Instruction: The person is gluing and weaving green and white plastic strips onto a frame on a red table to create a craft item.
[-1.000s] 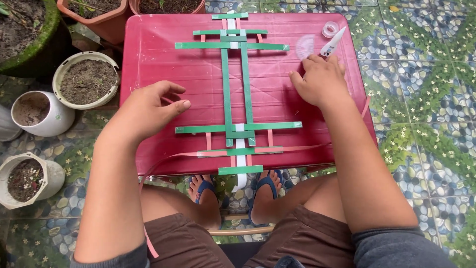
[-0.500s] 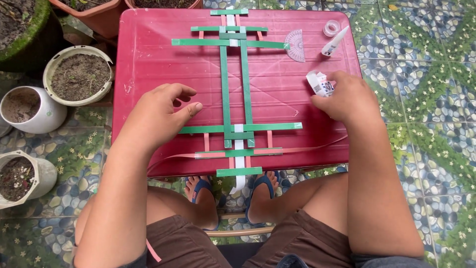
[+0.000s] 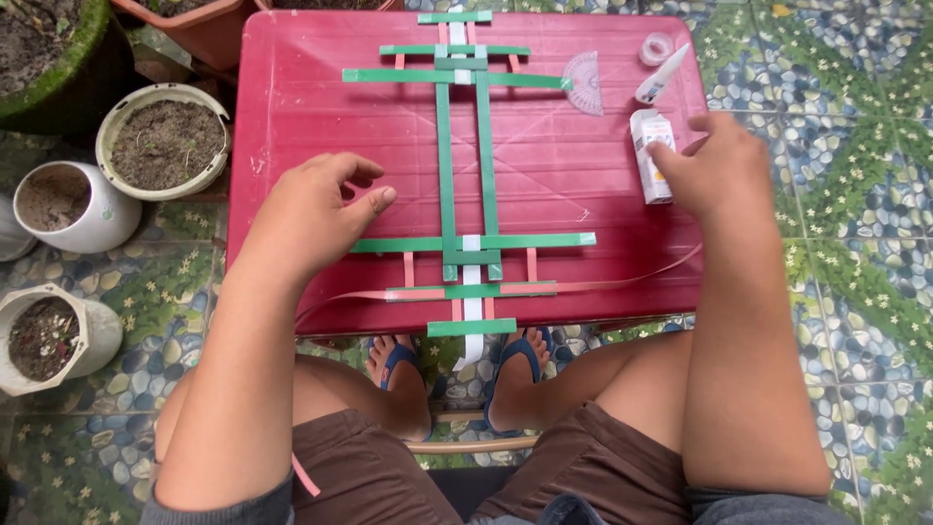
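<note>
L hand [image 3: 311, 209] lies palm-down on the red table [image 3: 292, 117], fingers loosely curled, thumb tip pointing right; it grips nothing. Just right of its thumb runs the strip frame [image 3: 465, 165]: two long green strips going away from the person, crossed by green bars at the far end and near end, w/ white and pink strips underneath. The near crossbar starts just below the thumb, close but I can't tell if touching. Below the L hand, along the table's near edge, a long pink strip [image 3: 603, 285] runs across and curves up toward the R forearm.

R hand [image 3: 724, 170] rests on the table's right side, fingers bent, fingertips on a small white box [image 3: 651, 156] (orange patch on it) lying flat just left of the hand. Touching it, not lifted; whether it's really gripped, can't tell, since the hand covers the box's right edge. Beyond the box, a white tube [image 3: 661, 76] lies tilted, and further off a tape roll [image 3: 657, 47]. Left of the tube, a clear protractor [image 3: 586, 83] sits at the end of a far green bar.

Left of the L arm, off the table: pots [image 3: 165, 141] w/ soil on a pebble-pattern floor. Below both hands: knees, brown shorts, feet in blue sandals under the table.
</note>
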